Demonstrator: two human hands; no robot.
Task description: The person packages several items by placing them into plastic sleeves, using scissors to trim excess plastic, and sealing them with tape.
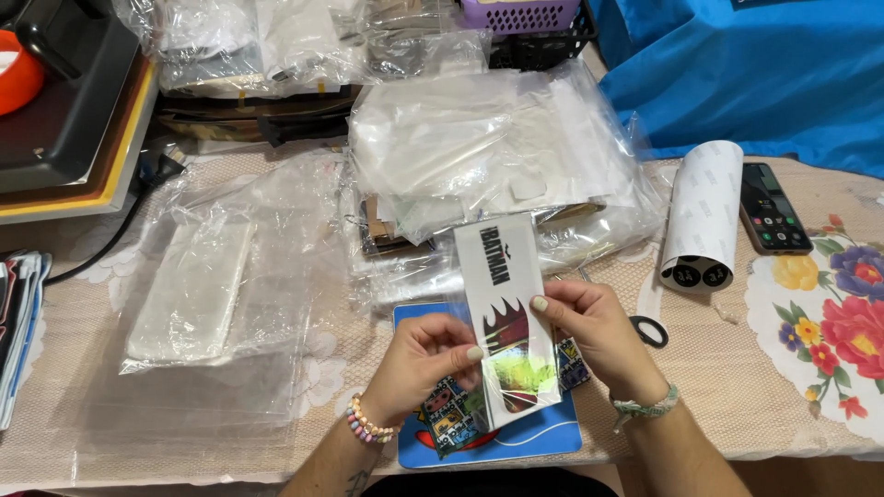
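While both hands meet near the middle of the table, they hold between them a narrow white card sealed in a clear sleeve, standing almost upright and tilted slightly right. The left hand pinches its lower left edge, thumb on the front, and the right hand grips the right edge at mid-height, thumb pressed on the face; both are closed on the card. Its top part carries black lettering, the middle a dark jagged shape, and the lower part a shiny green and yellow patch.

Under the hands lies a blue mat with small colourful sticker sheets on it. Far of the card rises a heap of clear plastic bags over brown card pieces. To the left lies a flat clear bag holding a pale rectangular stack. To the right, a white paper roll lies with two round black stickers at its near end, and a dark phone rests just beside it, further right. Black scissor handles show near the right hand. A lace tablecloth covers the table, with a flowered mat at the right edge. A purple basket sits at the far edge and blue fabric fills the far right.
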